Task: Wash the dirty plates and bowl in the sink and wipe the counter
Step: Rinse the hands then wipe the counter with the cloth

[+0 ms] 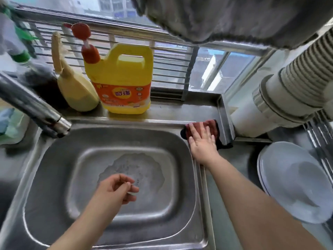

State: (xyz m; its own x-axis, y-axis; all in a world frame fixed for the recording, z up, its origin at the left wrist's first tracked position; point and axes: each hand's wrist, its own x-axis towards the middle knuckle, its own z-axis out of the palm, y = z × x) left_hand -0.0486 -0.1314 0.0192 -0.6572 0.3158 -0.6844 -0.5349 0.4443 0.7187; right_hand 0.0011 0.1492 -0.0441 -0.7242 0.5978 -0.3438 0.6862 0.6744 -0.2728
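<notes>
Beside the sink (191,141), the right hand (201,141) lies flat on the cloth (207,127) and should push firmly along the counter (239,156), while the left hand (115,190) hangs loosely curled, holding nothing.

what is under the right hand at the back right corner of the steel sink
A dark red cloth lies under the right hand, whose flat fingers press it onto the steel counter beside the sink rim. The cloth's middle and the counter beneath it are covered.
</notes>
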